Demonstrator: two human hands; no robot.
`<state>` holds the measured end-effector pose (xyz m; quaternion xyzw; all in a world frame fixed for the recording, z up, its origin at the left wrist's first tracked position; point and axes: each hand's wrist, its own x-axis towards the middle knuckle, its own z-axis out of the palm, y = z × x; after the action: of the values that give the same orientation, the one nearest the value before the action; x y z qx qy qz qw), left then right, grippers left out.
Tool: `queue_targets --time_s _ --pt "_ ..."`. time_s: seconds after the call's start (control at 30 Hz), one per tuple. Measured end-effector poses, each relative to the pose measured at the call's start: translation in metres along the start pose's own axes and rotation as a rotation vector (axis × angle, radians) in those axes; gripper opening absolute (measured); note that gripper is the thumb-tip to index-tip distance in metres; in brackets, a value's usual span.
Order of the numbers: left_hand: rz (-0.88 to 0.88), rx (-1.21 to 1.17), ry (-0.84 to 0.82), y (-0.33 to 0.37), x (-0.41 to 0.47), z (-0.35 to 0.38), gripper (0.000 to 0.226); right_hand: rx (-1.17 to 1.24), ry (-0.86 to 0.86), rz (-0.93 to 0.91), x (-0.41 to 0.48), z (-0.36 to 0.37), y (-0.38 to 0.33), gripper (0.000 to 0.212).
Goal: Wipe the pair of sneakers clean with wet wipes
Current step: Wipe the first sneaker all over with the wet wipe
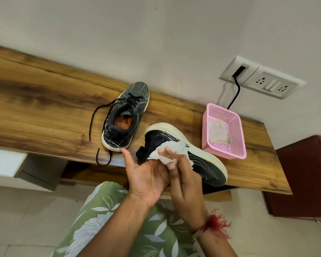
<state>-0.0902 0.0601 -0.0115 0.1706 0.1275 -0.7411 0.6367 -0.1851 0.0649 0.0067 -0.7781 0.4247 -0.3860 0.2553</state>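
Note:
Two dark sneakers with white soles are on a wooden shelf. One sneaker stands upright near the wall, its black laces trailing loose. The other sneaker lies tipped on its side at the shelf's front edge. My left hand holds this tipped sneaker from below at the heel, palm up. My right hand presses a crumpled white wet wipe against the shoe's dark side.
A pink plastic basket with a used wipe in it sits right of the sneakers. A wall socket plate with a black cable hangs above it. A dark red cabinet stands at the right.

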Motion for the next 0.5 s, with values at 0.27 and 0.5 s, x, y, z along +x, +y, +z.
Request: queue_targets --time_s 0.27,0.5 --pt "-0.046 -0.052 0.083 0.002 0.006 -0.002 0.084 0.700 0.877 0.538 0.019 -0.065 0.022 0.021" --pt "-0.027 -0.011 0.047 -0.002 0.008 -0.003 0.071 -0.090 0.418 0.390 -0.003 -0.018 0.019 0.014"
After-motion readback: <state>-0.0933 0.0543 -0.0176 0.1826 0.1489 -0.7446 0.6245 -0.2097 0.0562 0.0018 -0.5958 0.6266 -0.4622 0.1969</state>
